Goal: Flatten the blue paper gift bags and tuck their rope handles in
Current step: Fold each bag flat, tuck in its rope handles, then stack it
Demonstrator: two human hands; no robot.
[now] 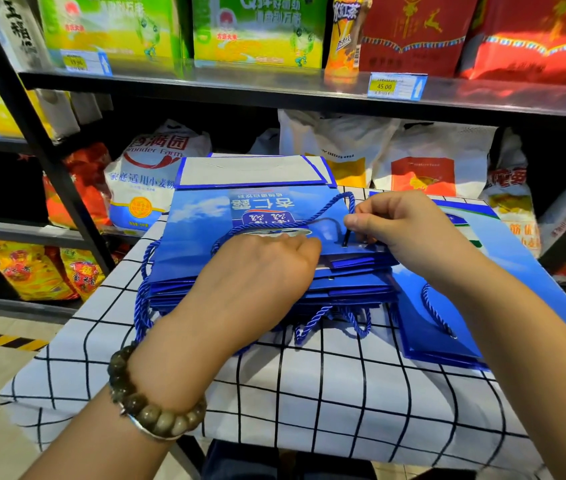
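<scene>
A stack of flattened blue paper gift bags (205,216) lies on a small table with a white, black-gridded cloth (326,393). My left hand (257,271) lies flat on the top bag, fingers straight, pressing its near edge. My right hand (399,220) pinches the top bag's blue rope handle (312,216) near the bag's mouth; the rope loops across the bag's face. Handles of lower bags (330,317) hang out over the cloth at the stack's near and left sides. Another blue bag (447,327) lies flat to the right, under my right forearm.
Black store shelves (274,88) stand right behind the table, holding flour sacks (149,174), green cartons and red gift packs. A white-and-blue bag bottom (250,171) sticks up behind the stack. Floor with a yellow-black stripe (0,339) lies to the left.
</scene>
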